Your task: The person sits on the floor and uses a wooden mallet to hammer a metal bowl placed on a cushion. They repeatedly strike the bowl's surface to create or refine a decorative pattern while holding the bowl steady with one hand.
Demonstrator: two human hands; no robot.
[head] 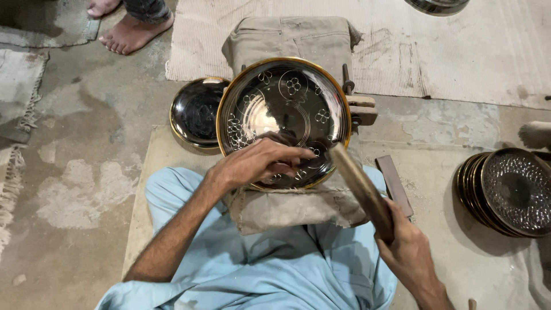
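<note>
Here, left hand on plate rim, floor clear lft

No packages, labels, signs or screens are showing anywhere in this floor-level workshop view, from the near edge to the far mats, left or right.

Single head-worn camera, looking steeply down over the wearer's lap, close on the engraved plate, floor mat ahead, no second view

glossy metal plate, wooden mallet, rough cloth pad
</note>
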